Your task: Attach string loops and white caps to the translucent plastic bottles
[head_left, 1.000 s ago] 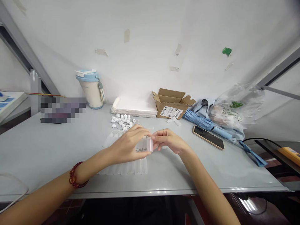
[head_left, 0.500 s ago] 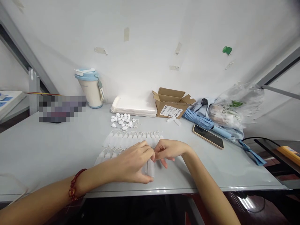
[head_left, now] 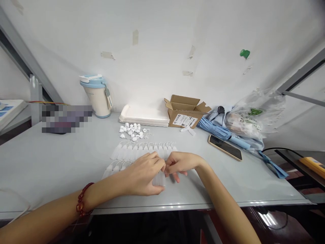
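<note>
The left hand (head_left: pixel 141 174) and right hand (head_left: pixel 179 163) clench a small translucent plastic bottle (head_left: pixel 159 179) at lower centre, its long axis pointing roughly away from the person. A row of matching bottles (head_left: pixel 142 151) lies just beyond — loose white plastic caps (head_left: pixel 130 131) are heaped further up.

The left hand (head_left: pixel 141 174) hides most of the translucent plastic bottle (head_left: pixel 158 179), its grip unclear.

Matt translucent plastic tubes (head_left: pixel 158 179), a smooth glossy pale grey tabletop (head_left: pixel 50 159), a rough brown corrugated cardboard box (head_left: pixel 181 117)
</note>
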